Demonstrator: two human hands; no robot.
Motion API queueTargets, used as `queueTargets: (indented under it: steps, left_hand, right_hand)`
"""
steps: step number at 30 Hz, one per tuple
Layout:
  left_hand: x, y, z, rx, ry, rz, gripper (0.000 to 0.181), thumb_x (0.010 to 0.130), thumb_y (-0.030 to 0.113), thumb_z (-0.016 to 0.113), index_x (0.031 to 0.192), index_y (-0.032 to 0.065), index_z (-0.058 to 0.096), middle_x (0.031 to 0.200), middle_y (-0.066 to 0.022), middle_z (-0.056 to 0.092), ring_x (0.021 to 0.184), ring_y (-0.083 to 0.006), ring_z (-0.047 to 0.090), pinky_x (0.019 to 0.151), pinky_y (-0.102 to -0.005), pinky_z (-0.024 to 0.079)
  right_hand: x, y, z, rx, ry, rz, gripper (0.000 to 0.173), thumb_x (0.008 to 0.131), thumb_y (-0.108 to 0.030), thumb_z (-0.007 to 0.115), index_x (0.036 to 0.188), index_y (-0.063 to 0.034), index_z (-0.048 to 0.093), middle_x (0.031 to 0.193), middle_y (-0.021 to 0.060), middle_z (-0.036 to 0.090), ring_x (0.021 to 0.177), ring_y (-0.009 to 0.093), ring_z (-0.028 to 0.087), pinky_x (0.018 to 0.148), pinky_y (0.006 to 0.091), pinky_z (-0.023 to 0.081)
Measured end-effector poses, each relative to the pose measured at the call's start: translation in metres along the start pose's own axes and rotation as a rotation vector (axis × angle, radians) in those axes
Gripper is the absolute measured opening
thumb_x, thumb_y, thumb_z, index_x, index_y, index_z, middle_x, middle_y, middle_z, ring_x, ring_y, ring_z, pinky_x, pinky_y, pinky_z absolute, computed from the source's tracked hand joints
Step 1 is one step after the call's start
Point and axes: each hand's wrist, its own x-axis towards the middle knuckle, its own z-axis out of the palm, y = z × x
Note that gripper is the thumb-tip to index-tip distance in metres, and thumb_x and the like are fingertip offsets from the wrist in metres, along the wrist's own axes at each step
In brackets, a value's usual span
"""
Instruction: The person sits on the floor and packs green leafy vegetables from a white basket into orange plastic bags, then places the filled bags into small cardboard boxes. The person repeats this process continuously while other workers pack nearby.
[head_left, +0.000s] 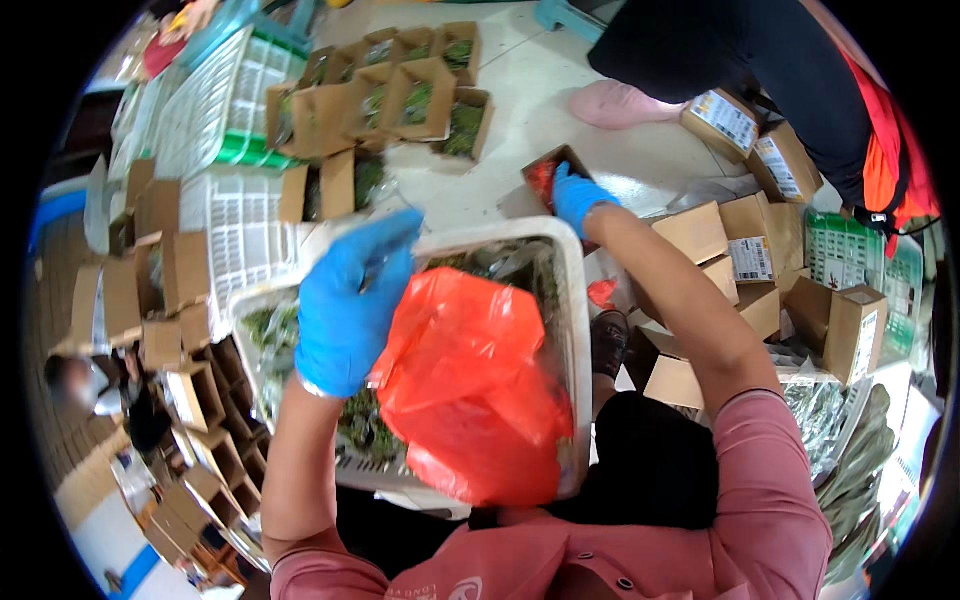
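Note:
My left hand (356, 304), in a blue glove, is raised over a white plastic basket (576, 337), beside a crumpled red plastic bag (472, 375). Its fingers are partly curled and blurred; whether they pinch anything is unclear. The bag lies across the basket, over green moss-like plants (270, 326) and clear plastic wrapping. Beyond the far right corner of the basket, my gloved right hand (577, 199) reaches into a small cardboard box (574, 156). Red plastic (541, 178) shows inside this box, against my fingers. My right fingertips are partly hidden.
Several open cardboard boxes (416, 101) with green plants stand on the pale floor ahead. White crates (247, 232) and more boxes (184, 270) are at left. To the right are labelled boxes (750, 259) and another person's dark-clothed leg (757, 60) with a pink shoe (615, 105).

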Motion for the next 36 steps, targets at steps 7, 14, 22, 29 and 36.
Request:
queueTargets:
  steps: [7,14,22,29,36]
  left_hand:
    - [-0.16,-0.09,0.004,0.699,0.277,0.142,0.061,0.074,0.024,0.073,0.126,0.0043,0.048,0.114,-0.0148,0.058,0.105,-0.0318,0.055,0.09,-0.042,0.044]
    - [-0.124,-0.104,0.017,1.157,0.093,-0.152,0.029,0.076,0.033,0.065,0.091,0.0085,0.065,0.091,-0.012,0.064,0.092,-0.0308,0.06,0.079,-0.0425,0.046]
    - [-0.171,-0.087,-0.004,0.007,0.632,0.281,0.017,0.07,0.006,0.074,0.074,0.0039,0.058,0.071,-0.004,0.058,0.061,-0.0138,0.051,0.057,-0.0282,0.043]
    - [-0.24,-0.05,-0.032,-0.153,0.545,0.029,0.025,0.071,0.007,0.074,0.072,0.0038,0.049,0.065,-0.0006,0.051,0.059,-0.0093,0.044,0.054,-0.028,0.043]
    - [-0.282,-0.069,-0.056,-0.607,0.282,-0.166,0.037,0.079,0.012,0.069,0.11,-0.0043,0.057,0.094,-0.008,0.064,0.083,-0.0156,0.062,0.075,-0.0285,0.05]
  right_hand:
    - [-0.154,-0.038,-0.162,0.115,0.259,-0.289,0.039,0.084,-0.026,0.057,0.116,-0.0038,0.055,0.093,0.0199,0.063,0.083,0.037,0.061,0.07,0.0434,0.05]
    - [-0.321,-0.125,-0.221,0.15,0.428,-0.615,0.038,0.082,-0.023,0.063,0.116,-0.0051,0.058,0.09,0.017,0.064,0.077,0.032,0.062,0.069,0.0377,0.05]
    - [-0.367,-0.168,-0.117,0.099,0.197,-0.383,0.056,0.082,-0.03,0.059,0.128,-0.0043,0.042,0.106,0.0184,0.058,0.089,0.033,0.061,0.072,0.0434,0.05]
    - [-0.326,-0.198,-0.066,0.13,0.229,-0.182,0.088,0.071,-0.032,0.07,0.141,-0.0059,0.022,0.136,0.0198,0.038,0.109,0.037,0.052,0.092,0.0408,0.045]
    - [-0.303,-0.198,-0.017,0.08,0.32,-0.396,0.02,0.077,-0.016,0.058,0.093,-0.0047,0.06,0.091,0.0181,0.064,0.088,0.034,0.062,0.077,0.0445,0.05]
